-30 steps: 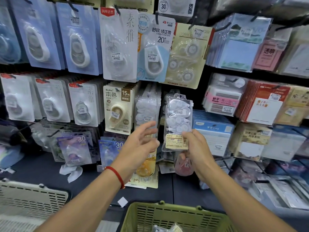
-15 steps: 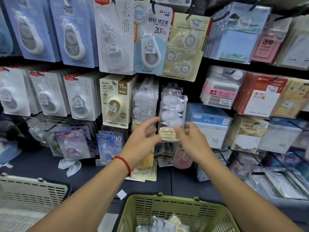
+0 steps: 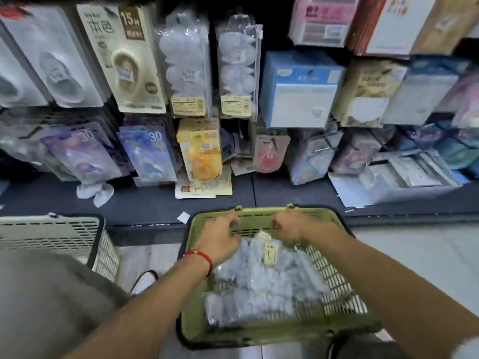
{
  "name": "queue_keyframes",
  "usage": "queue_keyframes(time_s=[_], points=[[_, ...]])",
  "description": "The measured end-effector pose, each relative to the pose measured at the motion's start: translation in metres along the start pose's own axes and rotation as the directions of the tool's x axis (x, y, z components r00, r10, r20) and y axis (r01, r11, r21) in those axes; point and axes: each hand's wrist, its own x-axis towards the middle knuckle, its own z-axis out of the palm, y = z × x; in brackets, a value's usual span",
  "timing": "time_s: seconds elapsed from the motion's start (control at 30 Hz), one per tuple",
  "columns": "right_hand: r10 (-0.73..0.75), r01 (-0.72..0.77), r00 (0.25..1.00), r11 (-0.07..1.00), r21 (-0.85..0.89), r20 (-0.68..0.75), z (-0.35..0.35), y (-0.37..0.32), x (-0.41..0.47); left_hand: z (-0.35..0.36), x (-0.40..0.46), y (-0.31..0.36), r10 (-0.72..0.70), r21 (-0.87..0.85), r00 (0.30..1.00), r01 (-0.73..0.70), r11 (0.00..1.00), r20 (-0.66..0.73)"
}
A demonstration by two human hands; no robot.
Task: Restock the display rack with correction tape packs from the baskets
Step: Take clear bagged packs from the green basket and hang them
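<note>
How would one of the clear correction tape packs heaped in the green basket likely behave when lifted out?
Each clear pack is probably light, being thin plastic. The glossy wrap looks slippery, so it may slide off the heap. Loosely piled in the green basket, neighbours could shift or snag.

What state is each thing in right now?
Green basket: holds a pile of clear packs.
Clear packs: heaped loose in the basket.
Left hand: reaching into the basket, on the packs.
Right hand: over the far rim, grasp unclear.
White basket: beside the green one, contents unseen.
</note>
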Motion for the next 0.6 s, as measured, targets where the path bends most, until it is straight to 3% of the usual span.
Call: queue_keyframes(time_s=[0.13,0.23,0.37,0.53,0.6], points=[[0.084,-0.085,0.994,0.996,0.017,0.069,0.099,0.022,0.006,0.065,-0.021,-0.06,-0.208,-0.072,0.972,0.216,0.974,0.106],[0.025,-0.029,0.999,0.995,0.096,0.043,0.141,0.024,0.008,0.096,-0.025,-0.082,-0.272,-0.114,0.952,0.288,0.951,0.141],[-0.1,0.094,0.995,0.981,0.171,0.029,0.174,0.007,0.017,0.119,-0.02,-0.091,-0.374,-0.158,0.917,0.393,0.906,0.135],[-0.064,0.068,0.998,0.972,0.226,-0.025,0.2,-0.006,0.027,0.134,-0.015,-0.095,-0.525,-0.271,0.846,0.529,0.804,0.093],[-0.059,0.059,0.998,0.925,0.376,-0.012,0.195,0.003,0.027,0.134,-0.014,-0.089,-0.573,-0.35,0.817,0.556,0.754,0.063]])
